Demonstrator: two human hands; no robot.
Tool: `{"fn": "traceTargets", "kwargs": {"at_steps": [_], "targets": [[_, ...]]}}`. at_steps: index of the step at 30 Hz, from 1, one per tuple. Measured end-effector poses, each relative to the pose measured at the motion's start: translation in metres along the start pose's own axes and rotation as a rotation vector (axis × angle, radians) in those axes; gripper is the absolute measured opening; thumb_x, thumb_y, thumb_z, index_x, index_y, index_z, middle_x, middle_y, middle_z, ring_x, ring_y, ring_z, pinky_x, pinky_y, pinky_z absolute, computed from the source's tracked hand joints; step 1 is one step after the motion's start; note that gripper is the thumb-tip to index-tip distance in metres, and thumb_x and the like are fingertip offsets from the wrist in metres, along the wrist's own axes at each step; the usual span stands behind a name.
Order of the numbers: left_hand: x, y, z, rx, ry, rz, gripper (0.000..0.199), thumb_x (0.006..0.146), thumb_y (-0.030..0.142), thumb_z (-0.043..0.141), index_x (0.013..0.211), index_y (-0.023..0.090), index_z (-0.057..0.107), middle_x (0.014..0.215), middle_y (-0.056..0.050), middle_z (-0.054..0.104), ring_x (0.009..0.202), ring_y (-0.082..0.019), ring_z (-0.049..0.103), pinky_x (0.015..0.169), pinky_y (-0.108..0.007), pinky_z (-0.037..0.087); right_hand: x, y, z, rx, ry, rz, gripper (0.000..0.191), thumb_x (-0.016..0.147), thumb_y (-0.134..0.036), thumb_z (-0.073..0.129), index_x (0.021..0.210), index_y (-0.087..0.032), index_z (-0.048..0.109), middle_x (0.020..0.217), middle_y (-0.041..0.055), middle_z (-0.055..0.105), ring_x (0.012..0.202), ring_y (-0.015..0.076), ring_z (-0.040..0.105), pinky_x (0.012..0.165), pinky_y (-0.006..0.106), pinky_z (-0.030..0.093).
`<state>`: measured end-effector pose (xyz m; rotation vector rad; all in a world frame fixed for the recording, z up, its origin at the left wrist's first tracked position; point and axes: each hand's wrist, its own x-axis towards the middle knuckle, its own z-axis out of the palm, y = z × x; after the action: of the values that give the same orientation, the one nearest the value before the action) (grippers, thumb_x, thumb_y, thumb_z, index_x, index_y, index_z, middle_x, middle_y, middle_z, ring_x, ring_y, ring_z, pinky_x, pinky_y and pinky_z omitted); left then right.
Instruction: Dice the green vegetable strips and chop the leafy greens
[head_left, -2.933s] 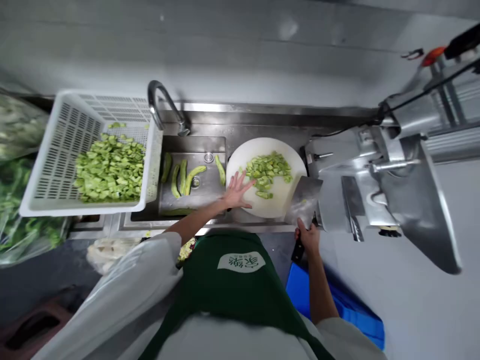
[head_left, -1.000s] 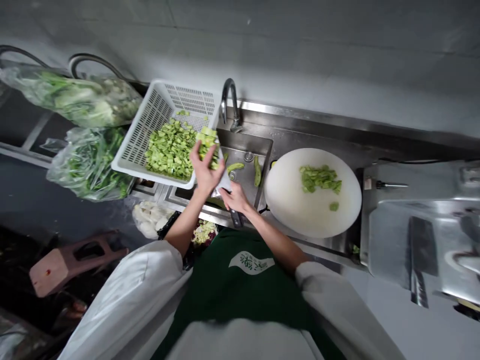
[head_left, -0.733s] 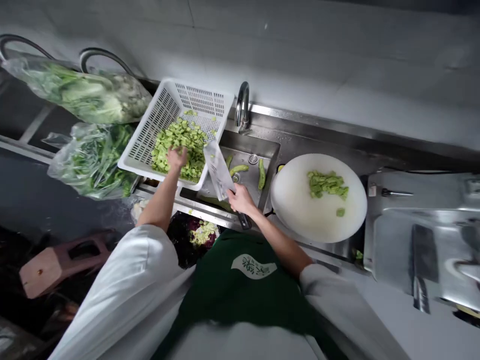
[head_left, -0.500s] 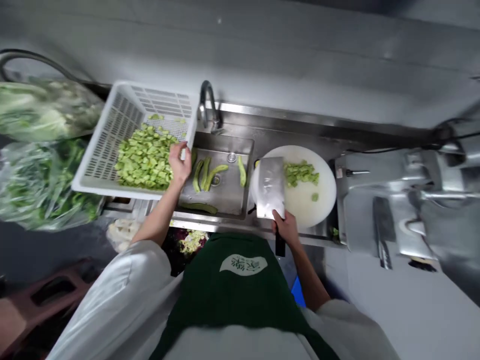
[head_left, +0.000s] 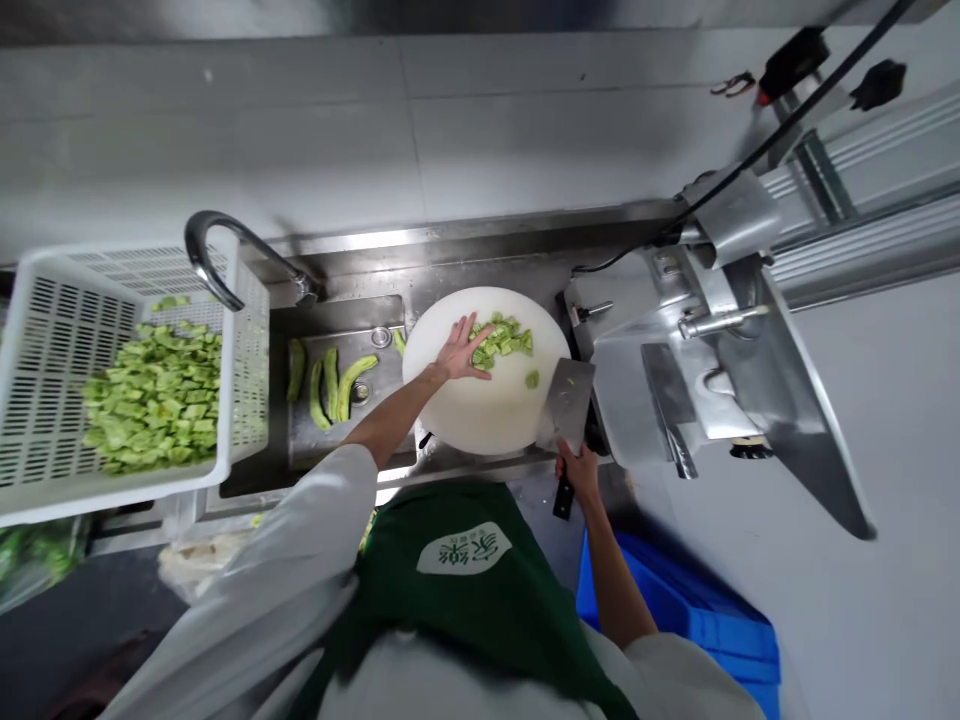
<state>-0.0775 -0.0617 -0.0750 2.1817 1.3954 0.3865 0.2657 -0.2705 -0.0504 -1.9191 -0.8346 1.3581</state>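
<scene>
My left hand (head_left: pixel 461 350) is spread with fingers apart over the round white cutting board (head_left: pixel 450 420), at the left side of a small heap of chopped green vegetable pieces (head_left: pixel 510 338). One loose piece lies nearer to me on the board. My right hand (head_left: pixel 579 474) grips the black handle of a cleaver (head_left: pixel 568 400), whose broad blade lies flat over the board's right edge. A white plastic basket (head_left: pixel 225 440) at the left holds many cut pieces (head_left: pixel 157 400).
Several long peeled green vegetables (head_left: pixel 352 385) lie in the steel sink (head_left: pixel 390 430), with a curved faucet (head_left: pixel 247 240) behind. A metal slicing machine (head_left: pixel 615 360) stands right of the board, a second cleaver (head_left: pixel 667 395) on it. Blue crates (head_left: pixel 720 640) sit below.
My left hand has moved right from the basket to the board and spread out. My right hand has carried the cleaver from the board's left side to its right edge. The view has shifted right.
</scene>
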Motion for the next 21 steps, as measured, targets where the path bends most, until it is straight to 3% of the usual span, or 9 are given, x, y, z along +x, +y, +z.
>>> {"fn": "traceTargets", "kwargs": {"at_steps": [4,7,10,15,18,21], "targets": [[0.033,0.019,0.009,0.016,-0.019,0.095,0.120,0.062,0.076,0.080,0.161,0.025,0.034,0.171,-0.017,0.006,0.155,-0.047,0.010,0.124,-0.063,0.003,0.041,-0.028,0.010,-0.074,-0.110,-0.018,0.047,0.075,-0.066,0.068,0.071,-0.024,0.048,0.046,-0.0033,0.054,0.035,0.0146,0.051,0.036,0.027,0.041],[0.031,0.048,0.027,0.017,0.031,0.084,0.116,0.061,0.078,0.079,0.158,0.027,0.041,0.170,-0.016,0.009,0.154,-0.049,0.008,0.122,-0.066,0.004,0.067,-0.052,0.022,-0.155,-0.230,-0.060,0.043,0.081,-0.062,0.062,0.070,-0.023,0.050,0.045,-0.0019,0.055,0.035,0.0145,0.052,0.037,0.026,0.041],[0.023,0.085,0.054,0.001,0.152,-0.010,0.101,0.067,0.076,0.077,0.153,0.030,0.050,0.171,-0.012,0.007,0.153,-0.051,0.004,0.121,-0.069,0.008,0.078,-0.066,0.036,-0.205,-0.302,-0.087,0.039,0.083,-0.059,0.060,0.073,-0.023,0.049,0.046,-0.0021,0.057,0.035,0.0137,0.052,0.038,0.024,0.041],[0.018,0.128,0.089,-0.049,0.407,-0.139,0.063,0.086,0.056,0.069,0.141,0.027,0.063,0.171,-0.007,0.009,0.155,-0.043,0.008,0.123,-0.063,0.021,0.061,-0.066,0.058,-0.184,-0.351,-0.098,0.034,0.084,-0.056,0.057,0.077,-0.023,0.048,0.046,-0.0038,0.055,0.036,0.0137,0.051,0.039,0.023,0.041],[0.011,0.134,0.095,-0.088,0.493,-0.128,0.052,0.090,0.050,0.066,0.136,0.026,0.066,0.170,-0.006,0.011,0.154,-0.037,0.018,0.123,-0.058,0.027,0.041,-0.057,0.066,-0.135,-0.359,-0.076,0.035,0.084,-0.056,0.058,0.080,-0.024,0.045,0.045,-0.0055,0.053,0.034,0.0141,0.050,0.037,0.024,0.039],[0.001,0.136,0.091,-0.096,0.489,-0.119,0.054,0.090,0.052,0.064,0.138,0.027,0.063,0.170,-0.005,0.010,0.154,-0.036,0.020,0.123,-0.061,0.026,0.027,-0.052,0.069,-0.076,-0.367,-0.041,0.038,0.083,-0.058,0.060,0.082,-0.024,0.044,0.045,-0.0066,0.053,0.034,0.0140,0.049,0.037,0.024,0.038]]}}
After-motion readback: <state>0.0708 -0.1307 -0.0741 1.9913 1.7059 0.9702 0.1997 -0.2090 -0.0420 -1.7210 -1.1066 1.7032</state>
